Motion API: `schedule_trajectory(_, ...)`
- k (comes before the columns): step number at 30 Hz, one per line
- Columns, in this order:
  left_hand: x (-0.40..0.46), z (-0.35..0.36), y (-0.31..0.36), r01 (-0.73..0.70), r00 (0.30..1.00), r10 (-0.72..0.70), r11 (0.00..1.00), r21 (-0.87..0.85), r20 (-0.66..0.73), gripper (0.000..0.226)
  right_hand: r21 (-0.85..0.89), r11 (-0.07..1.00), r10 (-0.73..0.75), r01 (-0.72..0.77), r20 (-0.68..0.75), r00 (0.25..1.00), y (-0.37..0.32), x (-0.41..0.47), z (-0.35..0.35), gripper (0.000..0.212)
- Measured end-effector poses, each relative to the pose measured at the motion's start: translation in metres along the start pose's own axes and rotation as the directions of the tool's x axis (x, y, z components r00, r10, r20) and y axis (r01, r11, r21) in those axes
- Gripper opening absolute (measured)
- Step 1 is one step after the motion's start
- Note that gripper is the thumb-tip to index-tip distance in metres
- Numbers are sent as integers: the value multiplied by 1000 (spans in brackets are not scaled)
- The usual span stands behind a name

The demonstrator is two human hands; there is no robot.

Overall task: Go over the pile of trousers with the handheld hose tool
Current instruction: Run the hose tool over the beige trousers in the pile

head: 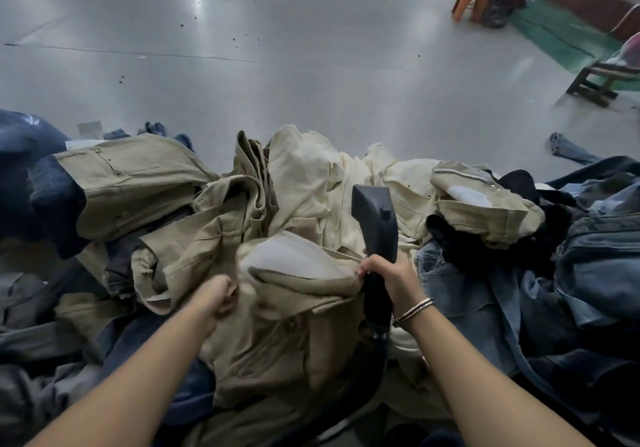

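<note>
The right hand [388, 275] has its grip wrapped tight round the handle of the black hose tool [375, 235]. The tool stands up long and straight, its wide head pointing away from the person, over the cream trousers [311, 176]. The left hand [218, 296] pinches the tan trousers [277, 328] just beside it. The pile spreads left and right. Past it, the grey surface [242, 48] has lots of room.

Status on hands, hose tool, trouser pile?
Right hand grips hose tool, nozzle up. Left hand clutches khaki trousers. Nothing blocking pile.
</note>
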State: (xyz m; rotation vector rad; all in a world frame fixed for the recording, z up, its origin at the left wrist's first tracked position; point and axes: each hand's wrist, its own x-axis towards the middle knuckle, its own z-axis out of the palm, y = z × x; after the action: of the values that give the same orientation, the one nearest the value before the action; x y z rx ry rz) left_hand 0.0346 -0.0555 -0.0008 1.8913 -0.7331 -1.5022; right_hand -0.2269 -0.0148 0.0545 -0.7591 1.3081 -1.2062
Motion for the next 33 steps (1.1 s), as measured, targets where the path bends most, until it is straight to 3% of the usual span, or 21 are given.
schedule_trajectory(1,-2,7,-6,-72,990,107,944,322,-91,24,-22,1000,20,-20,-8,1000,3,0,-2,12)
schedule_trajectory(2,-6,17,-6,-206,947,297,849,487,-118,16,-47,998,37,-37,1,999,5,-1,-2,10)
schedule_trajectory(3,-14,31,1,-425,865,501,764,486,-30,13,-61,997,47,-46,20,999,4,-2,-1,9)
schedule_trajectory(4,-26,45,10,-621,765,638,693,367,90,14,-58,997,47,-44,38,998,3,-2,0,11)
schedule_trajectory(6,-52,71,31,-781,619,687,589,207,380,16,-27,1000,1,1,72,997,-2,-1,0,13)
schedule_trajectory(7,-56,80,32,-801,577,622,557,219,530,33,-12,999,-42,44,110,993,-5,-1,1,11)
schedule_trajectory(8,-58,86,32,-795,573,538,547,262,618,48,8,995,-96,96,165,982,-8,-2,1,10)
schedule_trajectory(10,-61,89,30,-773,607,456,528,351,651,36,37,983,-183,179,257,949,-14,-5,-1,13)
schedule_trajectory(12,-62,81,32,-751,595,469,613,244,652,15,34,977,-211,210,262,942,-16,-8,-4,22)
schedule_trajectory(13,-61,77,32,-716,597,473,679,164,648,22,31,976,-217,216,240,946,-17,-9,-7,25)
schedule_trajectory(16,-54,59,34,-380,736,396,913,-149,549,40,71,971,-238,229,148,960,-18,-8,-20,28)
schedule_trajectory(17,-48,53,35,-237,760,361,928,-287,540,40,101,965,-254,244,102,962,-20,-5,-26,29)
schedule_trajectory(19,-41,45,36,-124,775,370,884,-450,513,37,153,951,-273,270,1,962,-24,0,-40,27)
schedule_trajectory(23,-22,27,34,-209,806,475,787,-581,353,34,87,956,-269,282,-131,954,-23,9,-71,20)
schedule_trajectory(25,-3,11,21,-252,900,382,850,-462,212,23,-23,976,-219,219,-173,960,-16,11,-81,15)
schedule_trajectory(27,20,-10,-5,-269,963,269,963,-2,13,5,-113,988,-129,109,-183,975,-4,12,-86,7)
schedule_trajectory(28,29,-21,-18,-202,969,236,925,320,-68,10,-153,987,-78,50,-183,980,2,11,-87,5)
schedule_trajectory(29,34,-28,-29,-140,960,254,803,579,-121,18,-189,982,-33,-1,-178,984,7,10,-87,7)
schedule_trajectory(30,35,-30,-32,-140,935,327,694,706,-136,23,-219,975,-1,-35,-162,987,9,9,-87,10)
schedule_trajectory(33,23,-9,-15,-395,871,490,651,649,39,28,-253,966,37,-56,-80,996,8,7,-75,16)
